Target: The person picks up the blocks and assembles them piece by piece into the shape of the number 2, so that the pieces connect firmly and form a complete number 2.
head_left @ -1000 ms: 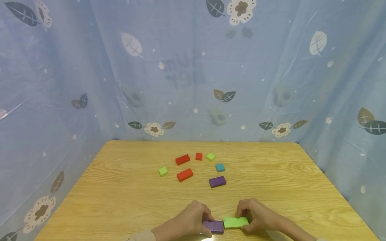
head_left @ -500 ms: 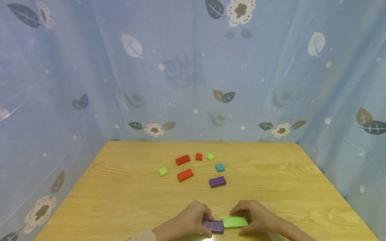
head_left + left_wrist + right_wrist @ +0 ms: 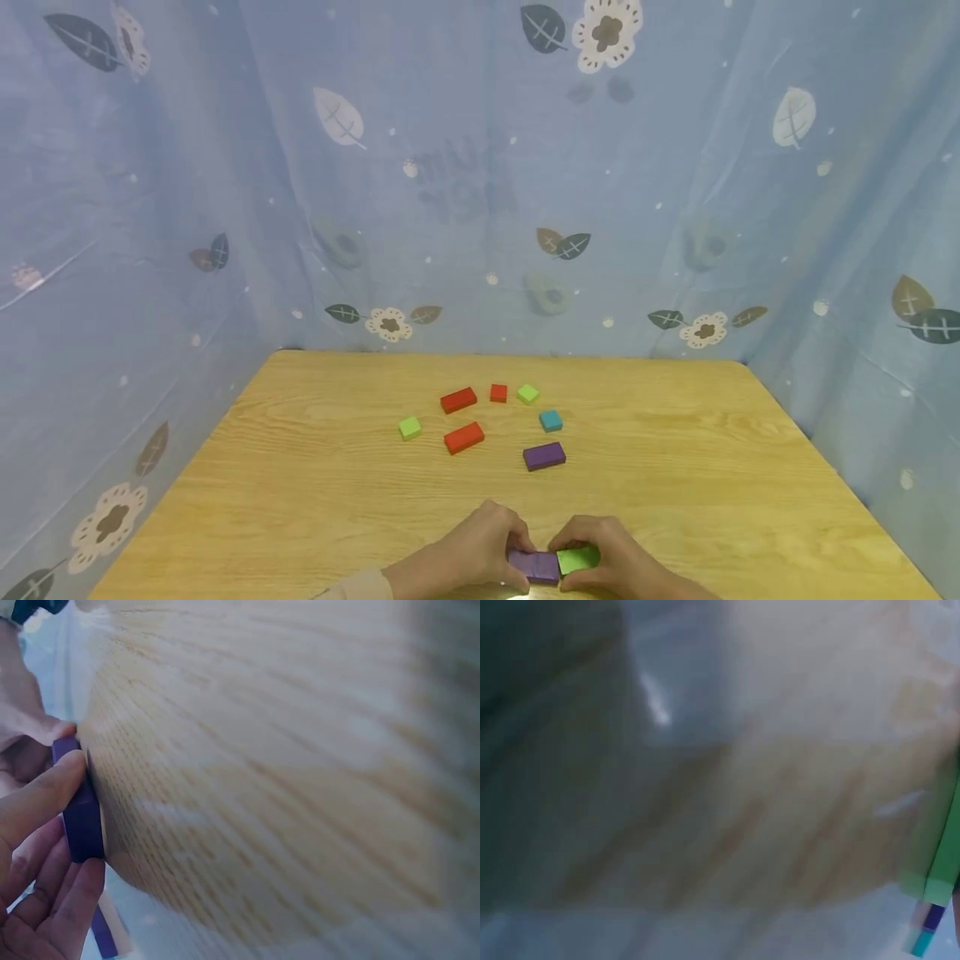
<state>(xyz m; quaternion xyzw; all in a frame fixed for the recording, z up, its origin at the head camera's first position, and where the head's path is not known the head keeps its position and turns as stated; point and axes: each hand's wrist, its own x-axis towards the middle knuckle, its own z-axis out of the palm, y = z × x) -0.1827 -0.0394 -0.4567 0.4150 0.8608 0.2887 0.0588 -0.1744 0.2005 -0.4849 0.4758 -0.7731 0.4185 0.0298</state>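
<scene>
My left hand (image 3: 476, 546) pinches a purple block (image 3: 542, 568) between thumb and fingers near the front of the table. A seam-like line crosses the block's top. In the left wrist view, the fingers lie on the purple block (image 3: 84, 825) at its side and end. Right beside it, my right hand (image 3: 618, 557) grips a bright green block (image 3: 577, 559), thumb on the near side and fingers on the far side. The two blocks meet end to end. My right palm hides the green block's right part; the right wrist view shows only its edge (image 3: 946, 855).
Farther back on the wooden table (image 3: 300, 483) lie a purple block (image 3: 544, 457), a blue cube (image 3: 551, 421), two red blocks, the nearer red block (image 3: 464, 438) among them, a small red cube (image 3: 498, 393) and two green cubes, one green cube (image 3: 409, 428) leftmost. A patterned curtain (image 3: 450, 208) surrounds the table.
My right hand has slid left along the green block to its join with the purple one, after its fingers loosened. My left hand stays in place. The head view has shifted slightly.
</scene>
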